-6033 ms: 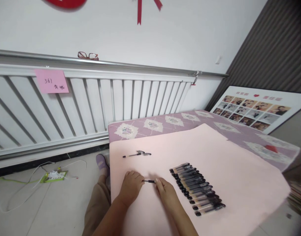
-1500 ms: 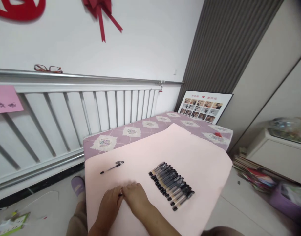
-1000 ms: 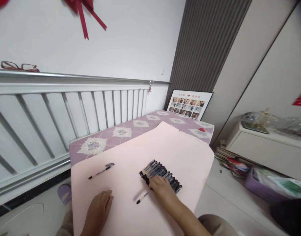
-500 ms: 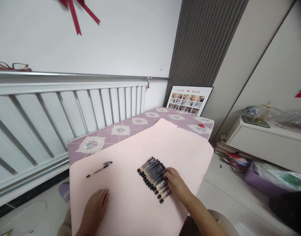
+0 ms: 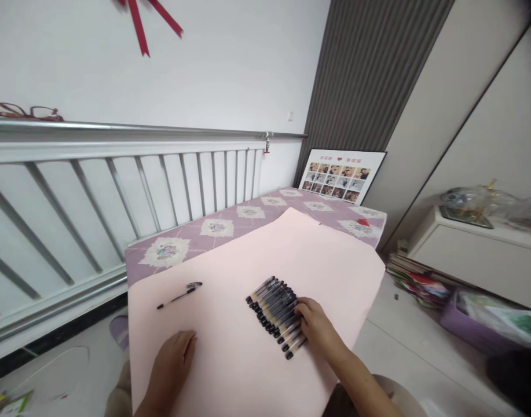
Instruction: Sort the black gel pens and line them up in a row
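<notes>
A row of several black-capped pens with clear barrels lies side by side on a pale pink sheet. At the row's right side, my right hand has its fingers curled down on the pens' ends; the fingertips are partly hidden. My left hand rests on the sheet to the left, fingers loosely bent and thumb slightly apart, with no object visible in it. Beyond it lies a single black pen, apart from the row, with its cap end towards the upper right.
Under the sheet is a purple flowered tablecloth. A white radiator runs along the left wall, with glasses above it. A framed photo board leans behind the table. At right are a white cabinet and a purple bin.
The whole view has shifted slightly, so things appear a little further right. My right hand stays at the pens and my left hand stays on the sheet.
</notes>
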`<act>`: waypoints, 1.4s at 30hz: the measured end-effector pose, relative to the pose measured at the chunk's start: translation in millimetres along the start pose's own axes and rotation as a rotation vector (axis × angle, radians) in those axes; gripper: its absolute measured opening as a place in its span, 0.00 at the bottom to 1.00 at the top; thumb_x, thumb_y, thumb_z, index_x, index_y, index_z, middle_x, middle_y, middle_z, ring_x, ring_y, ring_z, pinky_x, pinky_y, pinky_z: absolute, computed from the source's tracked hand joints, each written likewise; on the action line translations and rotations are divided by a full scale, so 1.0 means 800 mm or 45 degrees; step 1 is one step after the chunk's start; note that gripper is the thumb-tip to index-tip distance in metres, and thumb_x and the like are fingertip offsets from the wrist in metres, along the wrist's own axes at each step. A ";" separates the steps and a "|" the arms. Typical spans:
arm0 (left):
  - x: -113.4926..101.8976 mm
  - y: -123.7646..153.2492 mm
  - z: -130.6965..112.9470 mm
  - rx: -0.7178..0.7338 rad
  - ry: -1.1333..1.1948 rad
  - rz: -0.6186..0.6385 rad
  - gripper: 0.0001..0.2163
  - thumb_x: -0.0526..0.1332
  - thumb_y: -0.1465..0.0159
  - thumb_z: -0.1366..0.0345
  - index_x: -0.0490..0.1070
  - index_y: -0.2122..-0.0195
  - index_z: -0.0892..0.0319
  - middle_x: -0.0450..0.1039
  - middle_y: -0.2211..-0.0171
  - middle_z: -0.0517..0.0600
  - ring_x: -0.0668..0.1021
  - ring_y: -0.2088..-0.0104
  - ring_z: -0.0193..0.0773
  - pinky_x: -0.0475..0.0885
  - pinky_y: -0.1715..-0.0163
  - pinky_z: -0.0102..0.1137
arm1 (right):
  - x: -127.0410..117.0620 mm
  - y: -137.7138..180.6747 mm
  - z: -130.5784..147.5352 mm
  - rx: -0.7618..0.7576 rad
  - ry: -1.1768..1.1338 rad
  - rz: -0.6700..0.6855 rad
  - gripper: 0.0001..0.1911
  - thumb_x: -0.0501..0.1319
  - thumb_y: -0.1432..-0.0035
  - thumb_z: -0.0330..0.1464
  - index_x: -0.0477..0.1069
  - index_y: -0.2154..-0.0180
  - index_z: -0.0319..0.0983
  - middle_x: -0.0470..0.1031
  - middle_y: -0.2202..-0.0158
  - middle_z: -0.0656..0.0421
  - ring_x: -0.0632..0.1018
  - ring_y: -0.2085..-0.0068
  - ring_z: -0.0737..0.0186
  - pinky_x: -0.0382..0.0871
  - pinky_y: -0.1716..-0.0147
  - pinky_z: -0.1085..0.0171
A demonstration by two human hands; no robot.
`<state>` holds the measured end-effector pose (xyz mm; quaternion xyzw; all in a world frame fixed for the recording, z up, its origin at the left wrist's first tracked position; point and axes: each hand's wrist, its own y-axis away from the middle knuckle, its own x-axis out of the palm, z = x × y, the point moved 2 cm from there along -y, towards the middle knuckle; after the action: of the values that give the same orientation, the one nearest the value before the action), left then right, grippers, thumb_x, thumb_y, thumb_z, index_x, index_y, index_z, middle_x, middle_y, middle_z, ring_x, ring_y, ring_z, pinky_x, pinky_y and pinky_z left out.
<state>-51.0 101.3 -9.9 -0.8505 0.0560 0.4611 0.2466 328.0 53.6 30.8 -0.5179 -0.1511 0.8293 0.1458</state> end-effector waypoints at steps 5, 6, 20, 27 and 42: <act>0.004 -0.001 0.001 0.054 -0.013 -0.048 0.11 0.49 0.35 0.61 0.70 0.62 0.56 0.74 0.66 0.50 0.76 0.64 0.40 0.71 0.62 0.34 | 0.000 -0.012 0.013 -0.100 0.016 -0.033 0.12 0.52 0.52 0.23 0.70 0.67 0.39 0.70 0.56 0.52 0.70 0.53 0.54 0.65 0.52 0.55; 0.004 -0.001 0.001 0.059 -0.019 -0.044 0.11 0.49 0.35 0.61 0.70 0.62 0.56 0.74 0.66 0.50 0.75 0.65 0.40 0.71 0.62 0.34 | 0.001 -0.017 0.022 -0.119 0.007 -0.042 0.11 0.52 0.50 0.24 0.70 0.66 0.39 0.70 0.56 0.52 0.70 0.53 0.54 0.65 0.52 0.54; -0.006 -0.008 -0.011 0.037 -0.085 -0.240 0.09 0.49 0.35 0.68 0.69 0.64 0.56 0.72 0.69 0.49 0.75 0.67 0.39 0.71 0.64 0.35 | 0.142 -0.124 0.215 -0.302 0.038 0.504 0.12 0.53 0.44 0.25 0.73 0.63 0.39 0.72 0.62 0.55 0.72 0.59 0.61 0.62 0.59 0.67; -0.005 -0.011 -0.012 -0.016 -0.059 -0.273 0.10 0.49 0.36 0.71 0.69 0.64 0.57 0.72 0.70 0.50 0.74 0.67 0.40 0.70 0.63 0.36 | 0.206 -0.173 0.268 -0.310 0.141 0.631 0.13 0.50 0.39 0.27 0.72 0.60 0.39 0.72 0.59 0.54 0.72 0.57 0.62 0.63 0.57 0.65; -0.008 -0.016 -0.011 -0.094 0.048 -0.234 0.12 0.48 0.37 0.72 0.71 0.66 0.57 0.72 0.70 0.50 0.74 0.66 0.40 0.69 0.63 0.37 | 0.250 -0.202 0.278 -0.225 0.374 0.754 0.15 0.56 0.39 0.36 0.66 0.52 0.38 0.69 0.52 0.55 0.74 0.56 0.60 0.70 0.57 0.55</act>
<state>-44.1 107.7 4.2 -0.8692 -0.0346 0.4221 0.2552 57.1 258.7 25.8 -0.6638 -0.0430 0.7358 -0.1266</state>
